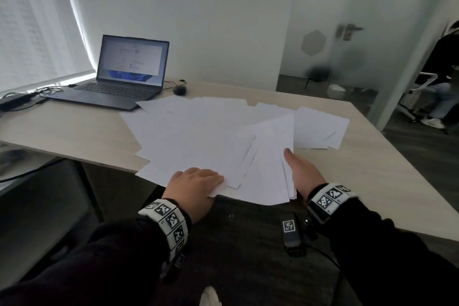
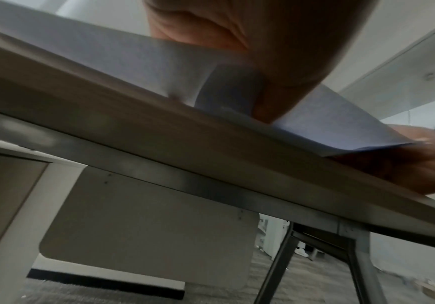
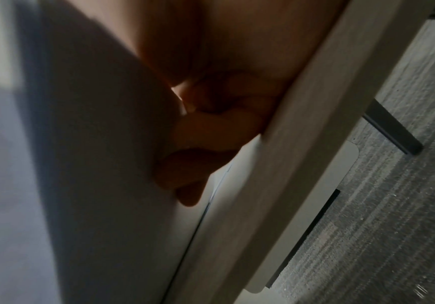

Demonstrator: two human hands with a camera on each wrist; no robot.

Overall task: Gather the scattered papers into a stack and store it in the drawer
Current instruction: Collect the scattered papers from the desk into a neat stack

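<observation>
Several white papers (image 1: 211, 136) lie fanned across the light wood desk (image 1: 74, 131), their near edges hanging over its front. My left hand (image 1: 198, 179) grips the near left corner of the spread; in the left wrist view the sheets (image 2: 133, 55) pass between palm and thumb of that hand (image 2: 276, 51). My right hand (image 1: 298, 169) holds the right side of a fanned bundle, thumb on top. In the right wrist view its curled fingers (image 3: 211, 133) lie under the sheets (image 3: 94, 164) by the desk edge (image 3: 289, 144). A few more sheets (image 1: 320, 129) lie apart at the right. No drawer shows.
An open laptop (image 1: 124, 74), a mouse (image 1: 179, 90) and a power brick with cables (image 1: 17, 100) sit at the desk's back left. A person (image 1: 444, 64) sits beyond a glass partition at the right. Under the desk are a white panel (image 2: 146, 236) and metal legs (image 2: 276, 267).
</observation>
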